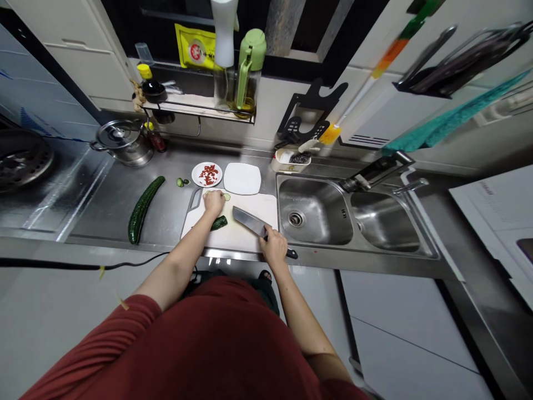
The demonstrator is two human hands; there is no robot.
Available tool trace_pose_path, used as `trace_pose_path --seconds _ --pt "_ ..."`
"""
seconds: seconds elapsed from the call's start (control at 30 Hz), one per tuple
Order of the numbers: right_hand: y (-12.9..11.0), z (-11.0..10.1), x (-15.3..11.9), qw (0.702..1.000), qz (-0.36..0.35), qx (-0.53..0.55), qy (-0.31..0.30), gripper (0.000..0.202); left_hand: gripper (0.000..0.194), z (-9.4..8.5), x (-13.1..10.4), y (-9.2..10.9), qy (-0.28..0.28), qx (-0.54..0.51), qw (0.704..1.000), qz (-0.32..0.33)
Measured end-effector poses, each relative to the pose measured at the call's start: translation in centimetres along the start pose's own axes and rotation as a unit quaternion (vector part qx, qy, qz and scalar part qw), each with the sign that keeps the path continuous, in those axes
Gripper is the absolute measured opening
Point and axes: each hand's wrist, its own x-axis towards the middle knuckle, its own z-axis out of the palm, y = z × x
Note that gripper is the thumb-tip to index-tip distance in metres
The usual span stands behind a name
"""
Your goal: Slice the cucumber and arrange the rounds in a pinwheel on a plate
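My right hand (275, 247) is wrapped round the handle of a cleaver (249, 221), whose blade lies low over the white cutting board (245, 239). At the board's upper left, my left hand (214, 202) has its fingers bent down at cucumber slices (226, 197); what its fingertips hold is too small to make out. A piece of cut cucumber (219, 223) lies on the board between my left forearm and the blade. Behind the board are a white plate of chopped red pieces (202, 181) and a bare white square plate (242, 178).
A whole cucumber (144, 210) and small green ends (180, 182) lie left of the board. A steel pot (133, 149) stands at the back left. To the right is a double sink (316, 211). Bottles stand on a wall shelf (195, 110).
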Motion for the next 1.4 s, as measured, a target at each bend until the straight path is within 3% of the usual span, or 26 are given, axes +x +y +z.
trace_pose_path --seconds 0.3,0.57,0.73,1.07,1.4 --pt "-0.1 0.5 0.4 0.995 0.030 0.094 0.011 0.039 0.028 -1.2 -1.7 -0.9 0.042 -0.137 0.988 -0.063" --pt "-1.2 0.4 0.8 0.988 0.064 0.141 -0.004 0.034 0.025 -1.7 -7.7 -1.8 0.070 -0.139 0.987 0.037" --pt "-1.7 0.6 0.8 0.986 0.061 0.154 -0.009 0.034 0.024 -1.6 -9.9 -2.8 0.075 -0.115 0.988 0.076" --pt "-1.4 0.7 0.7 0.985 0.067 0.157 -0.026 0.035 0.022 -1.5 -10.7 -4.5 0.082 -0.094 0.989 0.080" --pt "-1.4 0.8 1.0 0.986 0.062 0.151 -0.031 0.035 0.021 -1.4 -10.6 -4.4 0.087 -0.108 0.987 0.081"
